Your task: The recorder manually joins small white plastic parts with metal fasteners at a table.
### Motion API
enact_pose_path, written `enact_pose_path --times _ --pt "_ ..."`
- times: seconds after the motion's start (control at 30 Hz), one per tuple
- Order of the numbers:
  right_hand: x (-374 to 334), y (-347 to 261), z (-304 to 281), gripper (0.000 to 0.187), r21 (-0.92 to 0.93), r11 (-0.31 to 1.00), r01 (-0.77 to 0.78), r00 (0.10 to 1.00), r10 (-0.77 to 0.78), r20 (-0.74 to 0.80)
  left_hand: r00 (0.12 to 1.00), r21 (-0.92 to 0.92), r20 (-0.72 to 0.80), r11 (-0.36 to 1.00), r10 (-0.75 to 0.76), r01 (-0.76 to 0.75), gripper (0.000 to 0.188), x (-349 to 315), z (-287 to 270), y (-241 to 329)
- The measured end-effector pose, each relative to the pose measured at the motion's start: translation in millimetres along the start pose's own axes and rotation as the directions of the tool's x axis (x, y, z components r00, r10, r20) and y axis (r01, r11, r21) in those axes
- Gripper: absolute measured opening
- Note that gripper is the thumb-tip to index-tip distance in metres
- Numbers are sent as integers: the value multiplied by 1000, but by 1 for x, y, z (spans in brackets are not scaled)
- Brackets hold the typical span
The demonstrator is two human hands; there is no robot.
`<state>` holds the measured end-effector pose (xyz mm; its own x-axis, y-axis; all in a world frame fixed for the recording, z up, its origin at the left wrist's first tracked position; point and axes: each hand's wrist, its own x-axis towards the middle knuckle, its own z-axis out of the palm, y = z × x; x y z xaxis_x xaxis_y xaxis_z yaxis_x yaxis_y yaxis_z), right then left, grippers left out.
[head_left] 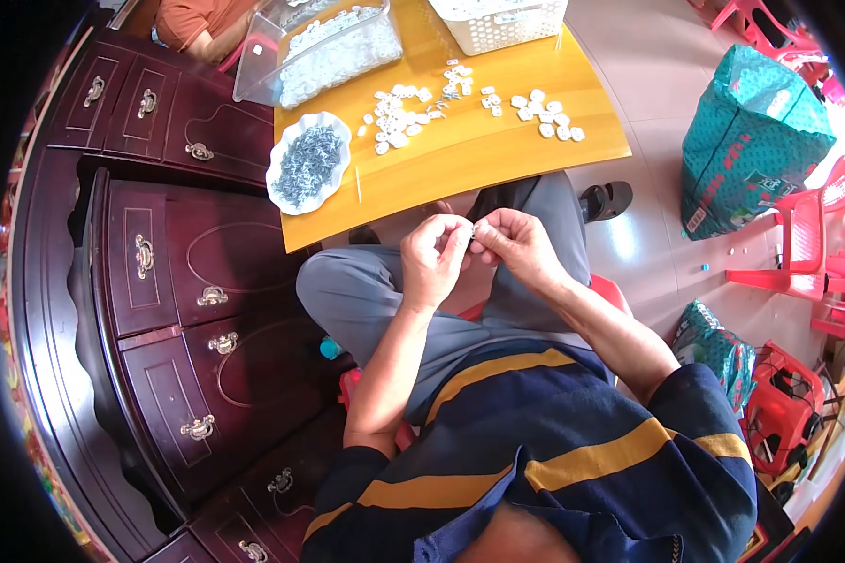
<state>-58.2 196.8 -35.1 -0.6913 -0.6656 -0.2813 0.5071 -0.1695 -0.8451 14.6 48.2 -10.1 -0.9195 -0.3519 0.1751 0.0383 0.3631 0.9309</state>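
Near the centre of the frame, just below the table edge, the left hand and the right hand meet fingertip to fingertip. On each, thumb and index finger are pressed together, with no gap to be seen, and they pinch a small pale piece between the two hands (most of it is hidden by the fingers, so I cannot tell its exact shape). The other fingers curl inward. Both hands are above the lap, over the grey trousers, clear of the table.

The wooden table fills the upper middle of the frame. At its left edge a scalloped white dish holds a heap of small grey metal pieces, with a thin pale stick lying just beside it. Loose white plastic pieces lie in clusters across the middle of the table, toward its right side too. Behind them, at the top of the frame, stand a clear plastic box filled with white pieces and a white perforated basket.

A dark wooden cabinet takes up the left side; at upper right a teal bag stands on the tiled floor, near red plastic chairs.
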Motion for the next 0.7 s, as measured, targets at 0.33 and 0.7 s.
enact_pose_path --times 0.33,0.7 --pt "1 -1 2 14 4 1000 13 1000 -13 -28 996 -81 2 993 -91 90 10 0 2 0" --pt "8 -9 -2 16 63 998 17 997 -12 -76 986 22 -159 999 -39 43 18 45 -26 -12"
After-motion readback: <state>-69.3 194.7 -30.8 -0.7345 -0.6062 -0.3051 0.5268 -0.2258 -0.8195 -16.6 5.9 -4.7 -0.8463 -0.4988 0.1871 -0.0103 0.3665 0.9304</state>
